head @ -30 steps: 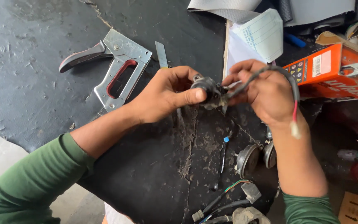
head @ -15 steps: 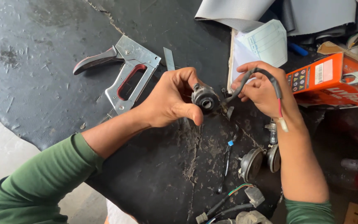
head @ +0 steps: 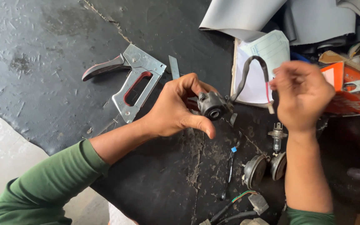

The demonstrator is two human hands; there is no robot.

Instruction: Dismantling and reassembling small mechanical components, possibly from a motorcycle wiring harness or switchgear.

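Closest to me on the black desk (head: pixel 42 62) there's a little pile of loose wires (head: pixel 234 208) with a plug, then two round horns (head: pixel 265 166) side by side and a small bulb (head: pixel 276 135) standing just above them, right next to my right forearm. A thin screwdriver (head: pixel 230 166) with a blue band lies just left of the horns.

My left hand (head: pixel 176 110) is clamped on the small black switch (head: pixel 212 106), thumb under it, fingers curled over the top, holding it up off the desk with its round opening facing me. A black cable (head: pixel 253 68) loops up out of the switch and over toward my right hand (head: pixel 303 93). That hand is blurry, fingers loosely curled, and I honestly can't tell if it's pinching the red wire end or just beside it.

Further back, left of the switch, sits a metal staple gun (head: pixel 136 81) with a dark handle. Behind the hands: a notepad (head: pixel 255 62), an orange box (head: pixel 351 93), and grey sheets (head: pixel 271 16) at the far edge.
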